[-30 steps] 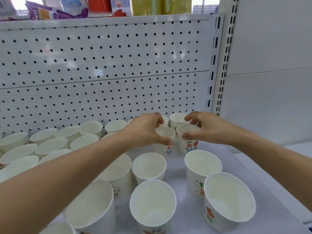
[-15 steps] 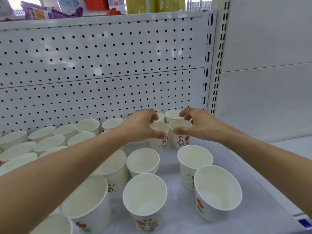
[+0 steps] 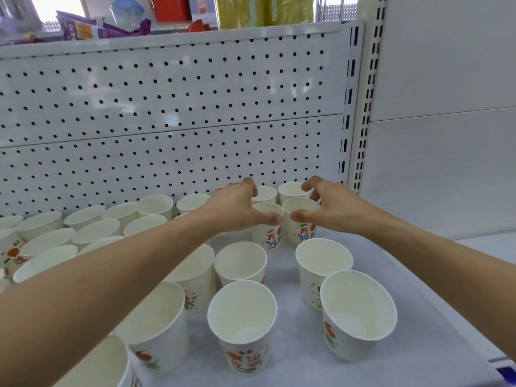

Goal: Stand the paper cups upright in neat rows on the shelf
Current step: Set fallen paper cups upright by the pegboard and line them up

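Because the left cup (image 3: 265, 236) and the right cup (image 3: 303, 233) stand upright and rim to rim just right of the frame's centre, directly in front of two back-row cups (image 3: 290, 188) against the pegboard (image 3: 167, 121), a hard squeeze looks likely to dent a thin paper rim. A sideways nudge could tip one cup into its neighbour or into the row behind. Loose cups (image 3: 241, 322) lower in the frame stand unevenly spaced on the shelf (image 3: 301, 367), where a forearm could easily catch them. The left hand (image 3: 237, 209) is half closed over the left cup, thumb at the near rim and fingers curled to the far rim. The right hand (image 3: 332, 209) mirrors it on the right cup, pinching the rim between thumb and bent fingers.
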A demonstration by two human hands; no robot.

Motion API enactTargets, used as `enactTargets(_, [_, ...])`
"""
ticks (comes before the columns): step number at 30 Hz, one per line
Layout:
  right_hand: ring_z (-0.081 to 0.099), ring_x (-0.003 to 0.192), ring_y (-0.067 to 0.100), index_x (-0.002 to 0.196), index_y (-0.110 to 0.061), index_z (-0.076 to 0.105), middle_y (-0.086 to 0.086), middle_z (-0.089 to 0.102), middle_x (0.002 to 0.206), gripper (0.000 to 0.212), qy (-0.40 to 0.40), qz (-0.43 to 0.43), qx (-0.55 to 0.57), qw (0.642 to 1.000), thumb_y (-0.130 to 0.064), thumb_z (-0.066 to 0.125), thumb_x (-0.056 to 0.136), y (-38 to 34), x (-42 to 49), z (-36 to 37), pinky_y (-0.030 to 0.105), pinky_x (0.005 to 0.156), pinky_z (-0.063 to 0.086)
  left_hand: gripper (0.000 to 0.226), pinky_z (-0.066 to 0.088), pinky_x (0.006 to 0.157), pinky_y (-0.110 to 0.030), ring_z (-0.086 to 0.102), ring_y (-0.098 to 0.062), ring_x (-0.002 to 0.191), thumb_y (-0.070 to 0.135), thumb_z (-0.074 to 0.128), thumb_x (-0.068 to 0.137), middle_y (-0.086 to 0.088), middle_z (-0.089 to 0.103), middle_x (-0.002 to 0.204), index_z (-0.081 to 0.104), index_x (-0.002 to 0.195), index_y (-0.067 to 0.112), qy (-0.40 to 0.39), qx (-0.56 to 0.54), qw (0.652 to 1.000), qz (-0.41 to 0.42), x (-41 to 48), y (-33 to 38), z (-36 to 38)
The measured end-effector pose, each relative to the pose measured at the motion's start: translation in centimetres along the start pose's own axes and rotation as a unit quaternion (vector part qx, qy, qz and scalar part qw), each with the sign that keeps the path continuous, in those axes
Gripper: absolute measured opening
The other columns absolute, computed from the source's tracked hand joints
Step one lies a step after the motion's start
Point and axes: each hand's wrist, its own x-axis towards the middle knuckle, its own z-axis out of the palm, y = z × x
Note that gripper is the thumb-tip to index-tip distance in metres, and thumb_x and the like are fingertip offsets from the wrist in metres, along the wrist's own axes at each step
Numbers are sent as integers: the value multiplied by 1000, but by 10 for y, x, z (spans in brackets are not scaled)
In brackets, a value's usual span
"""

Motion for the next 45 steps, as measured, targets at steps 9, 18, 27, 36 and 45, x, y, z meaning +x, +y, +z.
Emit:
enactTargets(9, [54,104,7,127,-30,49,-9,55,121,69,-8,-46,37,998,-70,61,71,-4,-26,-26,30,85,47,68,50,78,-31,58,-8,97,71,65,69,14,58,117,49,123,32,19,-43,998,34,-31,7,-31])
enactTargets(18, [68,84,14,124,-41,48,-16,54,115,75,-234,-32,-87,968,-76,65,60,-52,-72,-54,35,76,59,74,50,84,-32,56,-1,91,74,72,57,22,58,103,51,119,39,-104,80,989,71,-86,14,-48])
enactTargets(27, [54,104,14,127,-35,44,-11,51,121,68,-169,-21,-126,977,-59,70,69,-40,-64,-39,37,91,49,82,51,88,-37,57,-8,96,73,75,50,20,58,102,51,120,39,-103,94,989,48,-69,0,-33])
enactTargets(36, [53,103,15,130,-29,43,-7,51,122,71,-120,0,-45,992,-58,71,72,-24,-63,-35,36,91,48,77,46,90,-28,53,-6,98,55,84,57,14,54,109,48,122,36,-132,15,988,83,-67,4,-30])
enactTargets(45, [50,102,13,134,-31,39,-6,53,125,77,-79,-10,-12,997,-65,67,70,-12,-66,-30,31,83,43,81,46,90,-27,49,-4,102,56,83,59,17,43,119,42,126,35,-64,-19,988,138,-71,5,-14])
